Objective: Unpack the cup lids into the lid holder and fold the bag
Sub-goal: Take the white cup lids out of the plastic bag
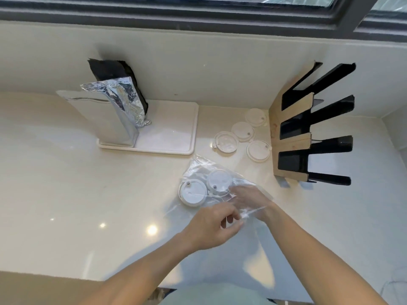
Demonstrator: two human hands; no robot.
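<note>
A clear plastic bag point(198, 167) lies on the counter with two white cup lids point(193, 192) inside it. My right hand point(248, 200) is inside the bag, its fingers reaching to the nearer lid point(219, 180). My left hand point(214, 224) pinches the bag's open edge. Several more white lids point(242, 130) lie loose on the counter beyond the bag. The wood-and-black lid holder point(293, 128) stands at the right, and I see no lids in its slots.
A white tray point(171, 128) at the back left carries a silver foil pouch point(103, 115) and a black one point(112, 69). A window sill runs along the far wall. The counter's front edge is close to my body.
</note>
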